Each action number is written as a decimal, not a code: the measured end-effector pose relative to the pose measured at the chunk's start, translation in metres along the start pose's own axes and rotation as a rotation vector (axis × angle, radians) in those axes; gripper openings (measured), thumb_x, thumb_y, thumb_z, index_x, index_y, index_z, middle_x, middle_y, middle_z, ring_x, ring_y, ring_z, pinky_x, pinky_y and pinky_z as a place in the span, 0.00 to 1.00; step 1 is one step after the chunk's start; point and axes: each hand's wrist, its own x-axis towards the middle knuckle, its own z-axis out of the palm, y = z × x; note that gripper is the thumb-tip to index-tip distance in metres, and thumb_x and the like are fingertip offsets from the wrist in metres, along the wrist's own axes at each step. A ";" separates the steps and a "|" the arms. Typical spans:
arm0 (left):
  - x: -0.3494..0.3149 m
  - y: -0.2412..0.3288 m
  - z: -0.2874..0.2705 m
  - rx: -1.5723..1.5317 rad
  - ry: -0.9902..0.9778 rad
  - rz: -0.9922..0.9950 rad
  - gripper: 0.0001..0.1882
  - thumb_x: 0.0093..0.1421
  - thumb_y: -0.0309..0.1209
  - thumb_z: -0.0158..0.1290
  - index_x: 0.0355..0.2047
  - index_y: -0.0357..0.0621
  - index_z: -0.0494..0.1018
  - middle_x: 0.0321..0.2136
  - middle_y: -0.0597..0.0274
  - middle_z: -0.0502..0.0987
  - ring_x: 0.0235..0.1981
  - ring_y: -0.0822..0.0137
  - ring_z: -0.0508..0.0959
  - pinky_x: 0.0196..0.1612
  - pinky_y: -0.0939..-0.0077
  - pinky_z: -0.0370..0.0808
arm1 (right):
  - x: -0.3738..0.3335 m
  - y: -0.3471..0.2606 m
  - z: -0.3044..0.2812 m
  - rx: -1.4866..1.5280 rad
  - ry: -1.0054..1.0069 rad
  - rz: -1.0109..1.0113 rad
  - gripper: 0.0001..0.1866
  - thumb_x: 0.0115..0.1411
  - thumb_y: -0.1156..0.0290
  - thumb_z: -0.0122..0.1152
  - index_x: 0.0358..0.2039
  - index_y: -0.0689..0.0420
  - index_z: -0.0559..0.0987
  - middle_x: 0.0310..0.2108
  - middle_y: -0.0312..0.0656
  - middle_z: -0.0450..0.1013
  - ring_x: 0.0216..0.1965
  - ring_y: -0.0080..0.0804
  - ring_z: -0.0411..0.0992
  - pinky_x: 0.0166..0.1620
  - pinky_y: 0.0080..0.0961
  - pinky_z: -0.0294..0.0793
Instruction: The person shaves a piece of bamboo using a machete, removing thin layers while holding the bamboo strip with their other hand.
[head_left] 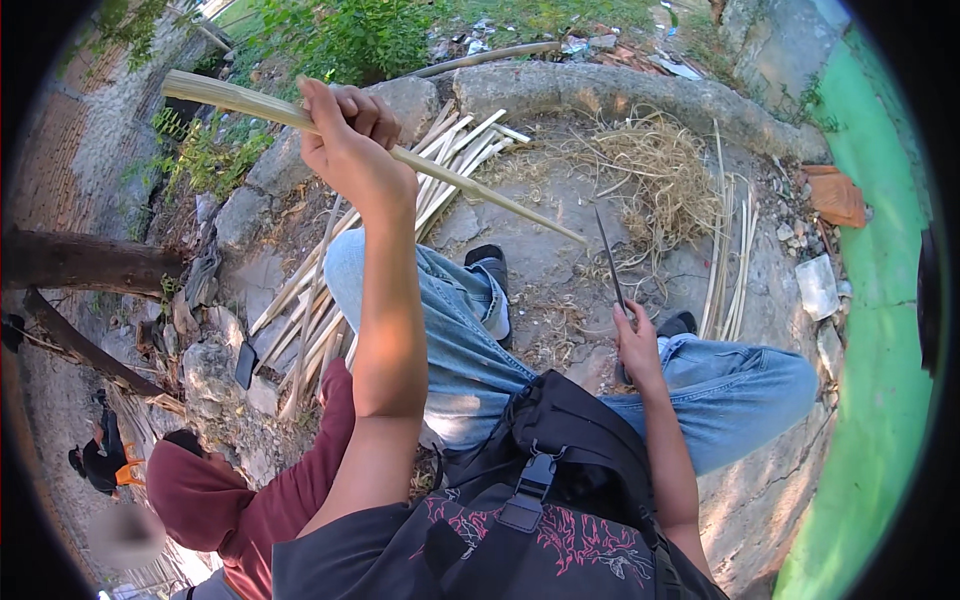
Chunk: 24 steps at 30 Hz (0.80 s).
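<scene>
My left hand (350, 140) is raised and closed around a long pale green palm stalk (480, 190), which slants from upper left down to the right and tapers to a thin tip. My right hand (638, 348) rests on my right knee and grips a knife (610, 262) whose dark blade points up and away. I sit on a stone ledge in blue jeans (470, 340) and dark shoes. A black bag (560, 470) hangs at my front.
A pile of stripped pale stalks (320, 310) lies at left, and more stalks (730, 260) lie at right. Dry fibre shavings (650, 170) cover the concrete. Another person in a maroon shirt (260, 490) sits close at lower left. A green wall (880, 350) stands at right.
</scene>
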 end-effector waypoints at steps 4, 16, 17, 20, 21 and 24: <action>0.002 -0.006 0.013 0.042 -0.073 0.023 0.23 0.63 0.46 0.48 0.17 0.47 0.56 0.10 0.73 0.52 0.11 0.80 0.49 0.14 0.81 0.42 | 0.003 0.005 -0.001 -0.045 0.032 -0.029 0.25 0.62 0.57 0.52 0.53 0.61 0.68 0.17 0.34 0.66 0.19 0.18 0.61 0.22 0.20 0.59; 0.026 -0.014 -0.011 0.096 -0.060 -0.009 0.37 0.53 0.74 0.25 0.16 0.51 0.49 0.10 0.71 0.47 0.13 0.76 0.43 0.16 0.80 0.36 | 0.042 -0.060 0.048 0.200 -0.146 -0.149 0.21 0.67 0.58 0.42 0.55 0.56 0.68 0.17 0.33 0.63 0.20 0.17 0.62 0.24 0.20 0.62; 0.026 -0.012 -0.012 0.098 -0.069 -0.016 0.37 0.53 0.74 0.25 0.16 0.51 0.49 0.10 0.71 0.47 0.13 0.76 0.43 0.16 0.80 0.36 | 0.044 -0.058 0.061 0.242 -0.182 -0.144 0.21 0.67 0.57 0.41 0.55 0.55 0.68 0.18 0.35 0.65 0.21 0.20 0.64 0.26 0.22 0.64; 0.024 -0.013 -0.011 0.178 0.062 0.013 0.37 0.51 0.75 0.26 0.16 0.52 0.49 0.10 0.72 0.45 0.13 0.76 0.43 0.18 0.80 0.37 | 0.065 -0.014 0.083 0.120 -0.227 -0.151 0.22 0.67 0.56 0.40 0.55 0.54 0.69 0.24 0.39 0.71 0.24 0.28 0.69 0.31 0.26 0.67; 0.022 -0.015 -0.010 0.182 0.051 -0.004 0.37 0.51 0.75 0.26 0.16 0.52 0.49 0.10 0.72 0.45 0.13 0.76 0.43 0.18 0.80 0.37 | 0.068 -0.004 0.087 -0.051 -0.254 -0.160 0.23 0.67 0.55 0.39 0.55 0.53 0.69 0.28 0.41 0.74 0.26 0.33 0.71 0.34 0.28 0.69; 0.019 -0.015 -0.009 0.231 0.118 0.051 0.35 0.53 0.73 0.25 0.16 0.53 0.49 0.10 0.72 0.44 0.12 0.78 0.41 0.17 0.81 0.36 | 0.078 0.023 0.092 0.001 -0.215 -0.176 0.23 0.66 0.54 0.38 0.56 0.50 0.69 0.35 0.45 0.76 0.31 0.41 0.73 0.39 0.31 0.70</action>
